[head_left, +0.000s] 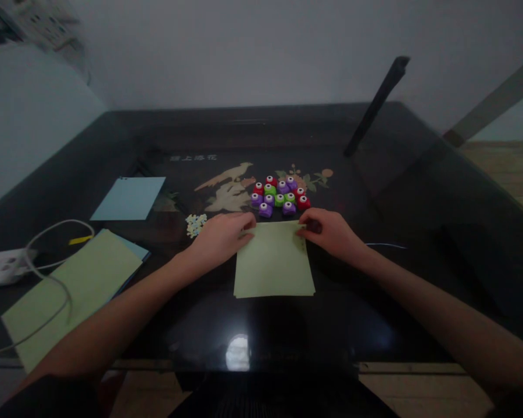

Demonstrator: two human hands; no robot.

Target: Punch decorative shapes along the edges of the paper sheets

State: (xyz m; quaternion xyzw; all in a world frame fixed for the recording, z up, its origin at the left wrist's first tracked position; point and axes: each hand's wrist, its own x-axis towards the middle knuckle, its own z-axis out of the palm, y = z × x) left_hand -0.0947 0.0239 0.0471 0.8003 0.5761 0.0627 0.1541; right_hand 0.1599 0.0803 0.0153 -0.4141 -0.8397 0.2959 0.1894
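A pale green sheet of paper [273, 264] lies flat on the dark glass table [375, 302] in front of me. My left hand [220, 237] pinches its far left corner. My right hand [329, 232] pinches the far right corner. Just beyond the sheet sits a cluster of several small craft punches [279, 196] in red, purple and green. A small pile of punched paper bits [196, 224] lies to the left of my left hand.
A light blue sheet [128, 198] lies at the left. A larger green sheet [72, 293] on a blue one rests at the near left, crossed by a white cable [47, 273] from a power strip [2, 267]. A dark stand [375, 107] leans at the back right.
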